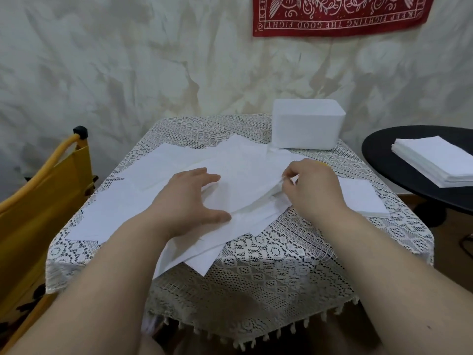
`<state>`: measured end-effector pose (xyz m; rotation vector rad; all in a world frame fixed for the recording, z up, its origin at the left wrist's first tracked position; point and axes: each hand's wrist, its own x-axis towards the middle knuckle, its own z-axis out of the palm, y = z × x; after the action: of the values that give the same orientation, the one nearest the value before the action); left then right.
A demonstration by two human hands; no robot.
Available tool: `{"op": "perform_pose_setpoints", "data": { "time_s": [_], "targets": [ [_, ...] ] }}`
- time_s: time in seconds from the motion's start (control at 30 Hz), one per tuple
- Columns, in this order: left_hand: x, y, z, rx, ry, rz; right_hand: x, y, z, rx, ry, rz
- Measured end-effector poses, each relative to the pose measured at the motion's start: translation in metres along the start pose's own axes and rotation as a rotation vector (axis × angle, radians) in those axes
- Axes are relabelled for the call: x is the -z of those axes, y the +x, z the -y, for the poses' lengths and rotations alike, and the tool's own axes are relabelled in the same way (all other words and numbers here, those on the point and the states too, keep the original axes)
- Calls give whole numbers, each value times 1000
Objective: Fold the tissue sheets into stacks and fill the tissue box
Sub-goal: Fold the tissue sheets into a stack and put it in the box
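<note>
Several loose white tissue sheets (158, 170) lie spread and overlapping across the lace-covered table (281, 254). My left hand (189, 198) rests flat on the sheets with fingers spread, pressing them down. My right hand (312, 188) pinches the right edge of a partly folded tissue sheet (245, 185) between thumb and fingers. A small folded stack of tissues (361, 198) lies just right of my right hand. The white tissue box (307, 124) stands at the back of the table, beyond the sheets.
A round black side table (384, 152) at the right carries a tall stack of unfolded tissues (435, 160). A yellow folding chair (38, 201) stands close to the table's left side. A draped wall with a red banner (340, 14) is behind.
</note>
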<state>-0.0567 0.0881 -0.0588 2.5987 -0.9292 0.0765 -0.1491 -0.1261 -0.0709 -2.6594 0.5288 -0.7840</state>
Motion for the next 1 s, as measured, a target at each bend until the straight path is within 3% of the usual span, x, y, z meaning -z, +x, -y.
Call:
{"op": "perform_pose_setpoints", "data": {
  "time_s": [0.1,0.27,0.4,0.5,0.57,0.63,0.7,0.77,1.0],
  "targets": [
    [-3,1,-5,-9,6,-4,3,6,-1,-134,112,-142],
    [-7,4,-4,40,-62,-82,5,3,7,-303,700,-31],
    [-3,4,-1,153,-131,-273,1,-1,14,-187,576,-5],
    [2,3,2,225,-135,-384,5,-7,33,-59,855,116],
    [6,3,4,271,-170,-436,8,-8,45,-88,1071,256],
    [7,2,5,314,-195,-477,2,-7,45,-149,976,239],
    [8,2,6,319,-207,-489,-7,-6,38,-154,604,199],
    [6,3,5,296,-224,-460,-12,-7,34,-153,425,229],
    [-9,2,0,194,-178,-235,-18,-1,42,-250,523,271]
  ]
}}
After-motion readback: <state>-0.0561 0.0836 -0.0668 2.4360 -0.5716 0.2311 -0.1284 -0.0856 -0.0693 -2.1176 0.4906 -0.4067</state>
